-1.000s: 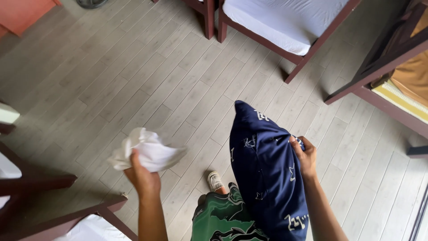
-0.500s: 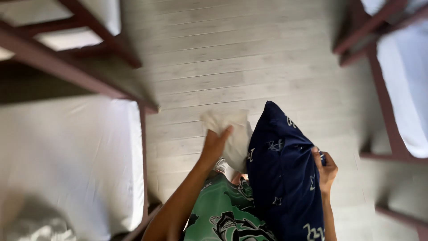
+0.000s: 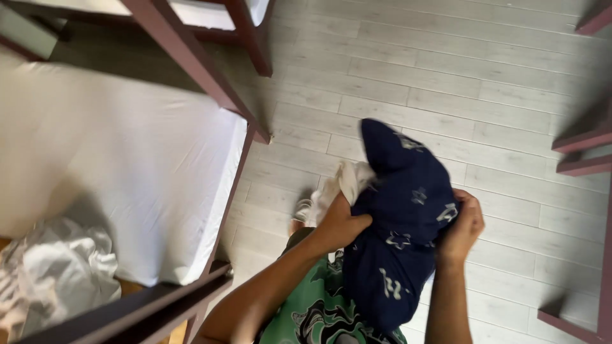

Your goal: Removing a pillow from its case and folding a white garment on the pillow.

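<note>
A dark blue pillow (image 3: 398,223) with a pale star pattern is held upright in front of me, between both hands. My right hand (image 3: 460,226) grips its right edge. My left hand (image 3: 338,223) presses against its left side while clutching a crumpled white cloth (image 3: 347,185), which pokes out above the fingers. Below the pillow I see my green patterned garment (image 3: 319,312) and one foot in a sandal (image 3: 303,213) on the pale plank floor.
A bunk bed with a dark red frame (image 3: 191,70) and a white mattress (image 3: 121,159) stands at the left. Crumpled white bedding (image 3: 57,274) lies at the lower left. Other dark red bed frames (image 3: 583,150) stand at the right edge. Pale plank floor (image 3: 459,83) lies ahead.
My view has swung left toward the bunk bed. My left hand with the white cloth has come in from the side and now meets the pillow's left side.
</note>
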